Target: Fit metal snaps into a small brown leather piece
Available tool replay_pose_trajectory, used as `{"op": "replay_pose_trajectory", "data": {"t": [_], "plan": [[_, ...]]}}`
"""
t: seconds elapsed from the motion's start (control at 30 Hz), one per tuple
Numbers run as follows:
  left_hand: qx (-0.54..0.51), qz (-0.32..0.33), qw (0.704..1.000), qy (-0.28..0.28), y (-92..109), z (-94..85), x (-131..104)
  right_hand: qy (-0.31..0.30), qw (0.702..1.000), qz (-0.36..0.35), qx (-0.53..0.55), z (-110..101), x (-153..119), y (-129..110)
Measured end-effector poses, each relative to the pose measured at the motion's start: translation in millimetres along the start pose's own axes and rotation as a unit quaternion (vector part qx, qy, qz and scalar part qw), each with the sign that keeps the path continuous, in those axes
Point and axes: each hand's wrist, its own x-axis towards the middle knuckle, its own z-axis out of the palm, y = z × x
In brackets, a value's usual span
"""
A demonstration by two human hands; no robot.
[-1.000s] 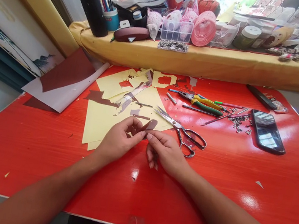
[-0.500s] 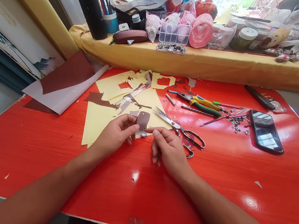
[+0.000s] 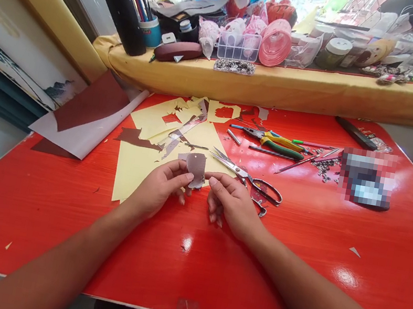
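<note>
A small brown piece of leather-like material (image 3: 197, 166) with a tiny hole near its top is pinched between the thumb and fingers of my left hand (image 3: 160, 183). My right hand (image 3: 236, 202) is at the piece's right edge, thumb and index finger pressed together; small metal bits show there, too small to make out. Under and behind the hands lie yellow sheets (image 3: 131, 176) with cut scraps on them. Metal scissors (image 3: 245, 173) lie partly open just beyond my right hand, blades toward the yellow sheets.
Pliers (image 3: 273, 141), pens and small metal pieces (image 3: 321, 169) lie behind right, beside a blurred phone (image 3: 365, 180). A brown and white sheet (image 3: 85, 117) is at the left. A cloth-covered ledge (image 3: 281, 90) full of containers runs along the back.
The brown piece has turned and shows more of its face. The round metal bit below it is now mostly hidden. Both hands stay close to where they were.
</note>
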Motion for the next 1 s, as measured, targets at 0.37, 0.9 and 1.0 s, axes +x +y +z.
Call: {"op": "replay_pose_trajectory", "data": {"t": [0.37, 0.9, 1.0], "plan": [[0.016, 0.012, 0.999, -0.027, -5.4, -0.6, 0.9, -0.016, 0.999, 0.008, -0.029, -0.6, 0.6, -2.4], [0.000, -0.014, 0.999, -0.037, -5.4, 1.1, -0.6, -0.005, 0.999, 0.016, -0.051, 0.0, 0.9, -3.3], [0.000, -0.014, 0.999, -0.040, -7.0, 1.0, -0.2, -0.003, 0.998, 0.017, -0.054, 0.3, 0.7, -3.3]]}}
